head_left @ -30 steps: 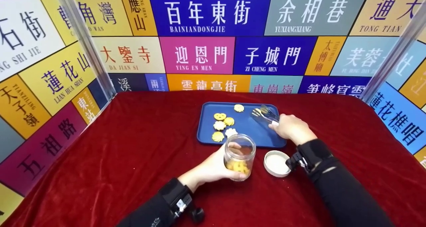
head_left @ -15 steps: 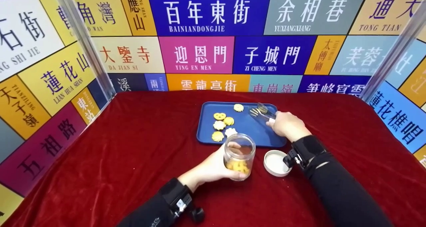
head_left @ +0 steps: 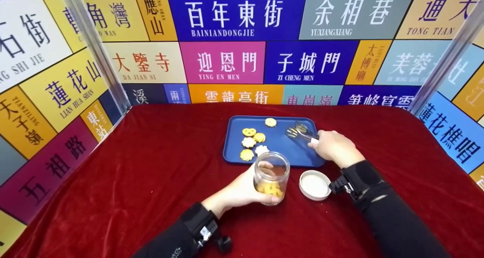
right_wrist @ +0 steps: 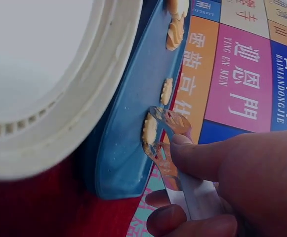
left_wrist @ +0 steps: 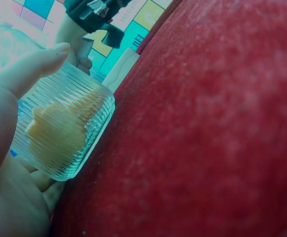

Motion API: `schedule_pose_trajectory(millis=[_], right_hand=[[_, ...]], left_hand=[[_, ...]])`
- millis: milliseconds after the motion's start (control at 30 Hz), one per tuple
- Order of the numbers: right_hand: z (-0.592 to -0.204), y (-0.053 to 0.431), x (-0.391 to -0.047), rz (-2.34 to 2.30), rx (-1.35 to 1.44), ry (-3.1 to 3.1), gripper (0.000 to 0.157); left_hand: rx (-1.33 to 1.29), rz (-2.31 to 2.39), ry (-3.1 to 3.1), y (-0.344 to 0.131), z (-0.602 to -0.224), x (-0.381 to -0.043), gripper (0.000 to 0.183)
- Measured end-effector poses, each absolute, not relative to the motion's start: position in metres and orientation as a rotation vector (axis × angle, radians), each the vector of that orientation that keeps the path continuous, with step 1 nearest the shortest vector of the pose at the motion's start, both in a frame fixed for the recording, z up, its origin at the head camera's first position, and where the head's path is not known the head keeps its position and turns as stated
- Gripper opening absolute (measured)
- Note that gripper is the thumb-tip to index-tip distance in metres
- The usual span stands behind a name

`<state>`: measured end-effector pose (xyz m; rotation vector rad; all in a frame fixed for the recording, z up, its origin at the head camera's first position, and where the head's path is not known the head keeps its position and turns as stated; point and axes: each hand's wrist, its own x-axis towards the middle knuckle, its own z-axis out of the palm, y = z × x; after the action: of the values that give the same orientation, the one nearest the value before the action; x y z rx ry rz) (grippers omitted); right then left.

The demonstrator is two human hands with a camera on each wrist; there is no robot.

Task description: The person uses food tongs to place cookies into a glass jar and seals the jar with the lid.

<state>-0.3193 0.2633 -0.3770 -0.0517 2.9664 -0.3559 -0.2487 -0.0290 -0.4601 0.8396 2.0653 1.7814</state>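
My left hand (head_left: 240,188) grips a clear glass jar (head_left: 279,176) from its left side, at the near edge of the blue tray (head_left: 281,146). Through the ribbed glass, yellow cookies (left_wrist: 57,133) show at the bottom; the jar's mouth is uncovered. Over the tray's right part, my right hand (head_left: 334,148) holds slotted metal tongs (right_wrist: 197,195) by their handles. In the right wrist view, the tongs' ends stand on either side of a round cookie (right_wrist: 150,129) with a scalloped edge. Whether they squeeze it I cannot tell.
Several other cookies (head_left: 248,142) lie on the tray's left half, and one ring-shaped cookie (head_left: 270,122) near its back edge. A white lid (head_left: 314,185) lies right of the jar, beside my right wrist. Red cloth (head_left: 159,167) covers the table; sign-printed walls (head_left: 223,63) enclose it.
My right hand with the tongs shifted slightly away and left, then came back slightly nearer and to the right. My left hand and the jar stay in place.
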Motion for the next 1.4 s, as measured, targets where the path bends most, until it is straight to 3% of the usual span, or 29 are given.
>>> schedule_pose_trajectory(millis=[433, 967, 1400], right_hand=[[-0.377, 0.296, -0.291, -0.424, -0.195, 2.941, 0.040], [-0.373, 0.304, -0.284, -0.402, -0.225, 2.981, 0.040], [-0.341, 0.306, -0.267, -0.429, -0.309, 3.096, 0.043]], left_hand=[[0.832, 1.774, 2.067, -0.029, -0.460, -0.248, 0.084], [0.832, 1.793, 2.042, -0.028, -0.460, -0.248, 0.082], [0.847, 1.794, 2.045, -0.028, -0.460, -0.248, 0.082]])
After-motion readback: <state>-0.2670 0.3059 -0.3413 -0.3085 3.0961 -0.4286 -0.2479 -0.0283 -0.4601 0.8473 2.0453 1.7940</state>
